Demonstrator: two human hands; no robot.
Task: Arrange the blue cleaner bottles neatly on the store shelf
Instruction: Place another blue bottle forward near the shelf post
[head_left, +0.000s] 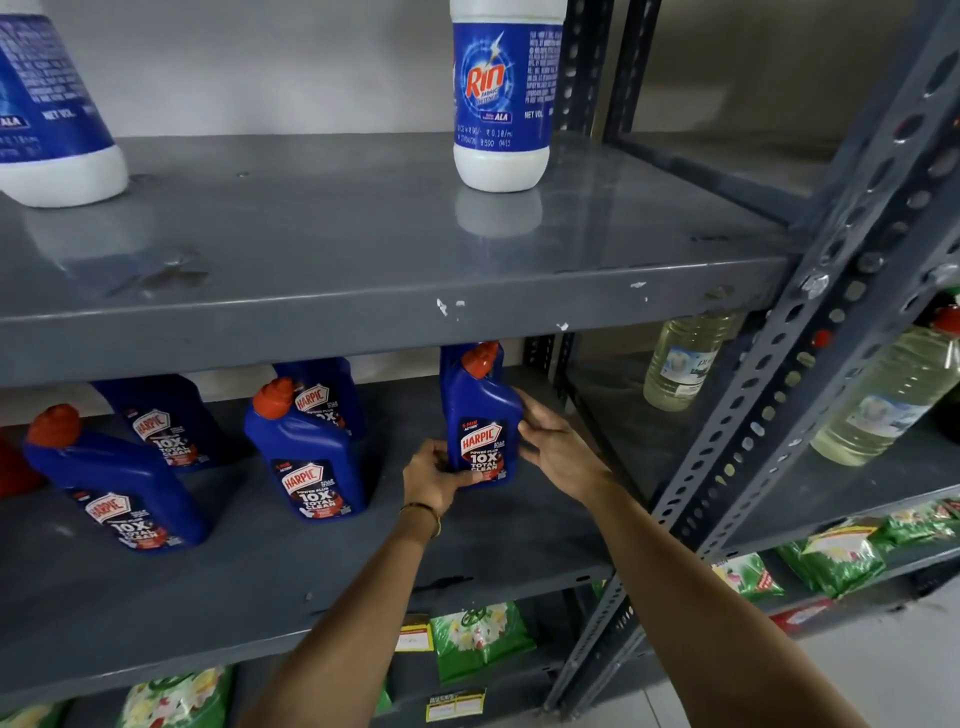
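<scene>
Harpic bottle (480, 421), blue with red cap, stands upright on the middle shelf (291, 582), held between both hands. Left hand (434, 475) wraps the lower left corner, fingers curled onto the label front; its grip is closed on the base. Right hand (553, 441) presses the right side, fingers partly spread, thumb at the front edge; grip looks loose but touching. Second blue bottle directly behind it, mostly hidden. Left of it, apart: another Harpic bottle (306, 457) with one behind, then a further pair (117, 483) near the left edge. Upper shelf (363, 260) carries two white Rin bottles (501, 93), well apart. Neighbouring rack at right holds clear bottles of pale liquid (680, 364). Green packets (480, 639) on the shelf below.
</scene>
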